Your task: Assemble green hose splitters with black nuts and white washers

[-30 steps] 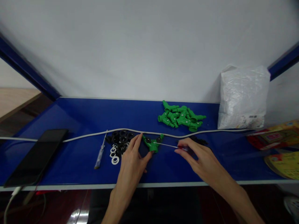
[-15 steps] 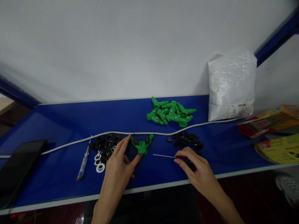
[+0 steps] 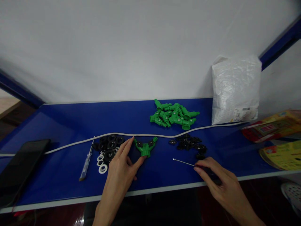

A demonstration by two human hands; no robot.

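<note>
Your L hand is on the table, thumb + fingertips at the green Y-fitting w/ black knobs; can't tell if it's gripped. Your R hand, palm down at front edge, pinches the screwdriver, shaft pointing L.

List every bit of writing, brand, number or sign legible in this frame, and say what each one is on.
No text can be read with certainty.
White plastic package: printed label near its bottom, too small and blurred.
Red and yellow packet: printed, blurred.
Yellow item in front of it: small print, unreadable.
Green fitting and screwdriver: no lettering can be made out.
</note>
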